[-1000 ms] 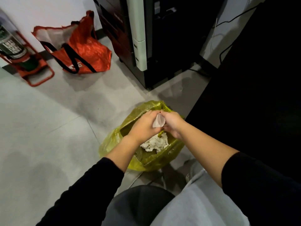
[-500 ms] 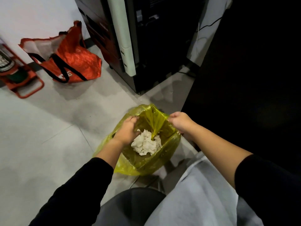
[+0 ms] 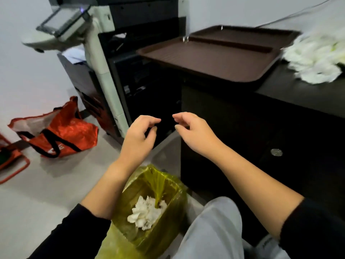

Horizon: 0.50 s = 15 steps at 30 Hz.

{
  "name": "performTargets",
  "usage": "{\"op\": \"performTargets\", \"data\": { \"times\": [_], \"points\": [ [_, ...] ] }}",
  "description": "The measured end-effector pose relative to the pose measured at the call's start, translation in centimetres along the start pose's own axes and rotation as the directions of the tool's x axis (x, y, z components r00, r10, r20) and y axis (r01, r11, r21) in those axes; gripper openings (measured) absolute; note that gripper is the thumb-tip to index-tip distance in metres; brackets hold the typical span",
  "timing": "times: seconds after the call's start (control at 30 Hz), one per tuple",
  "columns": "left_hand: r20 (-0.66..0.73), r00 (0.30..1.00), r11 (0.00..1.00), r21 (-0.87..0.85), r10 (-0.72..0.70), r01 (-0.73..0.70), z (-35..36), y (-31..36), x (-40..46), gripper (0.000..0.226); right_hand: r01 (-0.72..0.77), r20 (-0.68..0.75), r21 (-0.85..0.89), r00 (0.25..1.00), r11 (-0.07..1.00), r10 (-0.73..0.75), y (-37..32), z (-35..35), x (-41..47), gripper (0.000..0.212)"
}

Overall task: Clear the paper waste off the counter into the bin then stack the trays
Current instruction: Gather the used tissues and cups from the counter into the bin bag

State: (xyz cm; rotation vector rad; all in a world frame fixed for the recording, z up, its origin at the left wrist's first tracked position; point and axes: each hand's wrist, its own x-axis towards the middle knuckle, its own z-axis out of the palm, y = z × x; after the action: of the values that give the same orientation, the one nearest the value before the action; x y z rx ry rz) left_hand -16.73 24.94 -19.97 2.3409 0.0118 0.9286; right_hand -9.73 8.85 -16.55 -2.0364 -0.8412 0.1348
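Note:
A bin lined with a yellow bag (image 3: 169, 223) stands on the floor below my arms, with crumpled white paper (image 3: 146, 212) inside it. My left hand (image 3: 139, 139) and my right hand (image 3: 194, 132) hover in the air above the bin, both empty with fingers loosely curled and apart. On the dark counter (image 3: 298, 94) lie two brown trays side by side, the nearer tray (image 3: 211, 59) in front of the farther tray (image 3: 248, 35). A heap of white paper waste (image 3: 315, 58) lies on the counter at the right, blurred.
A large office printer (image 3: 104, 53) stands left of the counter. A red shopping bag (image 3: 56, 135) lies on the grey floor at left, next to a red frame (image 3: 11, 163). My knee in grey trousers (image 3: 216, 230) is beside the bin.
The paper went into the bin and both hands let go of the bag's rim and rose. The view swung upward, bringing the counter, trays and paper heap into sight.

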Motion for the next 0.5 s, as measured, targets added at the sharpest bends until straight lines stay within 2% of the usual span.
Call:
{"op": "performTargets", "data": {
  "times": [0.13, 0.23, 0.37, 0.5],
  "points": [
    [-0.031, 0.986, 0.985, -0.061, 0.161, -0.163, 1.4, 6.3, 3.8, 0.026, 0.136, -0.132, -0.209, 0.977, 0.968, -0.166, -1.8, -7.2, -1.7, 0.040],
    [-0.015, 0.973, 0.965, -0.120, 0.232, -0.232, 3.6, 10.9, 6.4, 0.027, 0.194, -0.217, -0.342, 0.936, 0.919, -0.278, -1.8, -12.8, -3.3, 0.038],
    [0.018, 0.957, 0.927, -0.255, 0.290, -0.276, 7.6, 16.9, 9.4, 0.029, 0.113, -0.335, -0.411, 0.904, 0.904, -0.265, 0.3, -19.6, -5.4, 0.037],
    [0.165, 0.925, 0.906, -0.316, 0.343, -0.280, 12.7, 21.4, 12.0, 0.032, -0.037, -0.457, -0.381, 0.876, 0.924, -0.153, 3.4, -24.9, -6.9, 0.036]
  ]
}}
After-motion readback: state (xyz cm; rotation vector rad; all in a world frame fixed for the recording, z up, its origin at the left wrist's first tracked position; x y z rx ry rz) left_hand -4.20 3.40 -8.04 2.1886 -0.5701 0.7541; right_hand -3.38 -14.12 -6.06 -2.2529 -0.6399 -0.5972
